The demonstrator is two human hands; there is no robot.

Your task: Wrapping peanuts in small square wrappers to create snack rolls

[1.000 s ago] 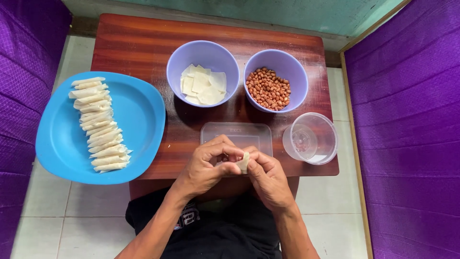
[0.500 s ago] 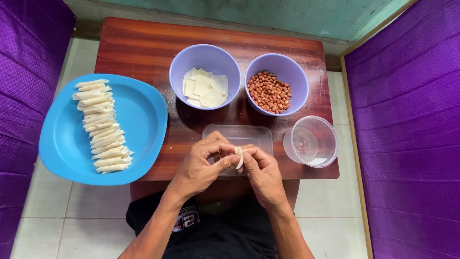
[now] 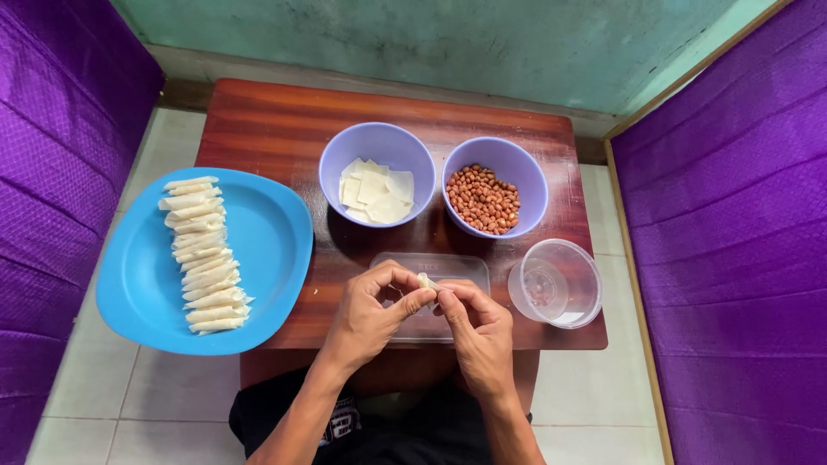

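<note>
Plate: a blue plate (image 3: 267,250) sits at the far left, overhanging the edge of the wooden table (image 3: 258,120).
Rolls: a column of pale rolled wrappers (image 3: 203,255) lies along the left part of the plate, stacked side by side.
Left bowl: a lilac bowl (image 3: 376,142) holds flat pale wrapper squares (image 3: 376,191).
Left hand: the left hand (image 3: 366,314) has its fingers curled in, thumb and forefinger pinched on the small pale roll (image 3: 425,282).
Roll in hand: it is held between both hands, above a clear rectangular lid (image 3: 465,269) at the table's near edge.
Right hand: the right hand (image 3: 478,331) is closed to a pinch, its fingertips touching the same roll from the right.
Right bowl: a 2nd lilac bowl (image 3: 495,153) holds red-brown peanuts (image 3: 484,200).
Tub: a clear round tub (image 3: 556,282) stands at the near right corner, just beside the lid.
</note>
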